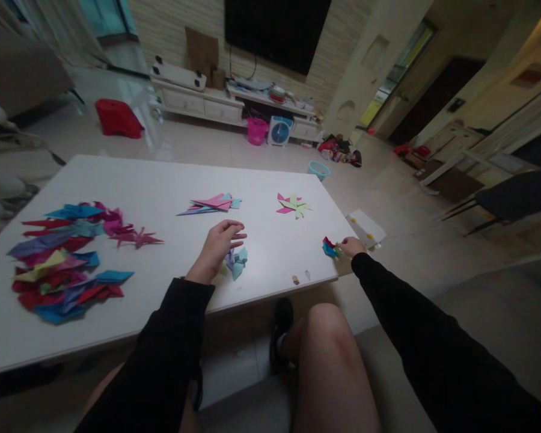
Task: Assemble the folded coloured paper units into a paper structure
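Note:
My left hand (pixel 222 245) hovers over the white table with its fingers apart, holding nothing. Below it lies a small cluster of pale teal, lavender and green folded paper pieces (pixel 238 263), partly hidden by the wrist. At the table's right edge my right hand (pixel 353 247) is pinched at a small pile of red, blue and green folded paper (pixel 329 247); its fingertips close on a green piece there. Ahead lie a stack of pink, blue and purple folded paper strips (pixel 211 204) and a group of light green and magenta folded pieces (pixel 294 205).
A large heap of colourful origami cranes (pixel 61 264) covers the left of the white table (pixel 261 234). Two small stickers (pixel 296 280) are near the front edge. A white box (pixel 366 227) stands beyond the right edge, and a blue basket (pixel 318 170) behind the table.

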`<control>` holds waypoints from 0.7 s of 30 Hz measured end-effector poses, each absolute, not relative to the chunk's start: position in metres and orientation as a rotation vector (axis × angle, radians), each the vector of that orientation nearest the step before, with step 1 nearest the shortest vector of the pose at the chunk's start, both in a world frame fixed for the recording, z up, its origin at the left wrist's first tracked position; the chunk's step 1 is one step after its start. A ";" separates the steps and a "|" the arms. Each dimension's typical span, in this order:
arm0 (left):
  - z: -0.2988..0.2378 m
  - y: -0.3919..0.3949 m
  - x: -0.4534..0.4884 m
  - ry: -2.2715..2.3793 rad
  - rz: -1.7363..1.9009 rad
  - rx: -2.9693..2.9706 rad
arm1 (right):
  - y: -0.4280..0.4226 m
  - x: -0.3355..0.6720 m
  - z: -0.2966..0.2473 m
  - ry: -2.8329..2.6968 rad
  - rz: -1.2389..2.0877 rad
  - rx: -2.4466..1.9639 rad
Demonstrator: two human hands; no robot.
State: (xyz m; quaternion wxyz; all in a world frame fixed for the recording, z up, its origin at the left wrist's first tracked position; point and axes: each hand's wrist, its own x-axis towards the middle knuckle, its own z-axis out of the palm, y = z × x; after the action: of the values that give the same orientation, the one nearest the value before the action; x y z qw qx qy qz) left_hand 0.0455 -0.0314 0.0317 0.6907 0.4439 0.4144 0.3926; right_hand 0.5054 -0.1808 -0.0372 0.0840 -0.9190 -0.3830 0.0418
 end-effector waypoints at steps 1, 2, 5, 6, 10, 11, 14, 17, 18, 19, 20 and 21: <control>0.032 -0.032 0.045 0.923 0.877 0.992 | -0.181 0.506 -0.033 -1.155 0.122 -2.765; 0.032 -0.032 0.045 0.921 0.875 0.990 | -0.180 0.506 -0.028 -1.168 0.127 -2.795; 0.031 -0.032 0.043 0.916 0.878 0.985 | -0.177 0.500 -0.010 -1.241 0.141 -2.840; 0.031 -0.033 0.042 0.916 0.883 0.991 | -0.175 0.495 -0.005 -1.286 0.147 -2.831; 0.033 -0.036 0.037 0.917 0.901 1.041 | -0.157 0.451 0.004 -1.556 0.166 -2.670; 0.033 -0.037 0.035 0.911 0.900 1.045 | -0.151 0.433 0.004 -1.631 0.178 -2.608; 0.037 -0.039 0.027 0.899 0.914 1.051 | -0.128 0.365 0.002 -1.906 0.226 -2.314; 0.045 -0.042 0.018 0.851 0.988 1.113 | -0.102 0.280 0.003 -2.165 0.236 -1.857; 0.048 -0.043 0.014 0.846 1.022 1.136 | -0.094 0.252 0.003 -2.211 0.249 -1.734; 0.051 -0.044 0.010 0.848 1.058 1.156 | -0.085 0.224 0.003 -2.246 0.274 -1.634; 0.054 -0.045 0.006 0.855 1.093 1.171 | -0.076 0.197 0.002 -2.279 0.305 -1.555; 0.056 -0.046 0.001 0.859 1.122 1.186 | -0.068 0.172 0.000 -2.310 0.347 -1.506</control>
State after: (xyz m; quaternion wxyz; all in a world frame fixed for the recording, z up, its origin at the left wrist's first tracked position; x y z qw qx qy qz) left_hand 0.0013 -0.0457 0.0561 0.6039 0.5123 0.3712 0.4848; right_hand 0.1722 -0.0683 -0.0003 0.1802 -0.5330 -0.8176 0.1226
